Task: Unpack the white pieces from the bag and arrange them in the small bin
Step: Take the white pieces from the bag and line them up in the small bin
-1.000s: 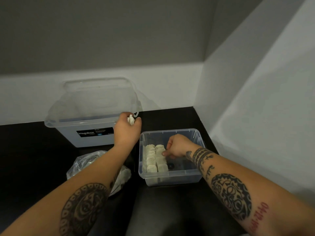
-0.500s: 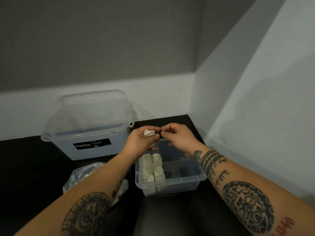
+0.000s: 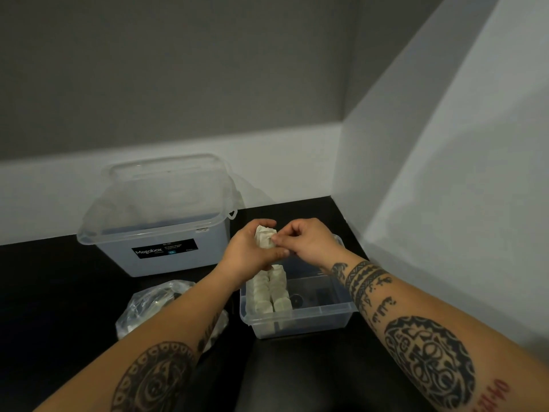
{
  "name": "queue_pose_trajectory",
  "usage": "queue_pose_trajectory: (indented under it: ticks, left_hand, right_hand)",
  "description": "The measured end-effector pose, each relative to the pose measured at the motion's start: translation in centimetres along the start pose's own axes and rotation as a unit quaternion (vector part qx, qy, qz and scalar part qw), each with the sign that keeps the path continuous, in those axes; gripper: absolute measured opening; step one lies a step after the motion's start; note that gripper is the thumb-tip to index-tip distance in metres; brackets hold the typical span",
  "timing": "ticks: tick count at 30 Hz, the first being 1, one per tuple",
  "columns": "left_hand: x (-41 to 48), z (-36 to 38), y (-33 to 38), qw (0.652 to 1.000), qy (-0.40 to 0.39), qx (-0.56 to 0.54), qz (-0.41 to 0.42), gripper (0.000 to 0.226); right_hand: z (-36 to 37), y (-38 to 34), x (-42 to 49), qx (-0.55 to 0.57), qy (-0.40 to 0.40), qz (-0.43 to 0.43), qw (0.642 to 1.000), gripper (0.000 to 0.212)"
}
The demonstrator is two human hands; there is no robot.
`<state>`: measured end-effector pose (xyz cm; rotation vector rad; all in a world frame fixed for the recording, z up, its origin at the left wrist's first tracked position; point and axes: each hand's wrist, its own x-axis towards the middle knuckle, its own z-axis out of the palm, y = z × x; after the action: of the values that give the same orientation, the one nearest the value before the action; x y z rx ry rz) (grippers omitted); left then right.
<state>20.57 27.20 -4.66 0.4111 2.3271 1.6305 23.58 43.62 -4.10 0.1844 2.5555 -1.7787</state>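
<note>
- A crumpled white piece (image 3: 265, 237) is held up above the far end of the small bin (image 3: 312, 325), well clear of its floor.
- The left hand (image 3: 248, 254) is curled round that piece from the left and below. The right hand (image 3: 310, 245) is closed on its right edge in a thumb-and-finger pinch, so neither of the hands is free.
- Whether one piece or a small bunch is gripped cannot be told, as the lower part is hidden by fingers.
- Down in the bin, two neat rows of white pieces (image 3: 271, 292) are seen packed along the left wall, side by side and touching.
- No white pieces are seen in the right part of the bin. Only a couple of small dark items (image 3: 296, 300) are made out on its floor, too dim to name.
- The clear bag (image 3: 154, 304) is slumped on the dark bench (image 3: 44, 292), left of the bin and partly hidden by the left forearm. Something pale is glimpsed inside, so it is judged not yet emptied.
- A large lidded box (image 3: 160, 215) is parked behind the bag, untouched.
- Progress is judged at under halfway: two rows are laid, one piece is in hand to be set down, and more are to be pulled from the bag.
</note>
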Motion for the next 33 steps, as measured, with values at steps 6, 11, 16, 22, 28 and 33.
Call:
queue_pose_trajectory:
  ticks: [6,11,16,22,28,33]
  left_hand:
    - [-0.2,-0.7,0.0,0.988,0.005,-0.152,-0.037,0.008]
    - [0.2,-0.7,0.0,0.983,0.028,-0.179,-0.037,0.010]
    - [0.4,-0.5,-0.3,0.981,0.038,-0.186,-0.033,0.023]
    - [0.5,-0.7,-1.4,0.988,0.109,-0.095,-0.057,0.011]
    - [0.5,-1.6,-3.5,0.972,0.174,0.138,-0.077,0.034]
    - [0.2,-1.2,-4.9,0.966,0.160,0.162,-0.122,0.039]
  right_hand:
    - [-0.6,-0.7,0.2,0.021,0.032,0.011,0.999,0.011]
    - [-0.8,-0.8,0.1,0.038,0.027,0.001,0.999,0.014]
    - [-0.5,0.0,-0.1,0.023,-0.001,0.000,1.000,0.012]
    - [-0.8,1.4,-0.4,-0.096,-0.044,0.053,0.993,0.009]
    - [0.6,3.8,-1.2,-0.270,-0.208,0.161,0.926,0.017]
    - [2.7,4.9,-0.8,-0.409,-0.265,0.162,0.858,0.029]
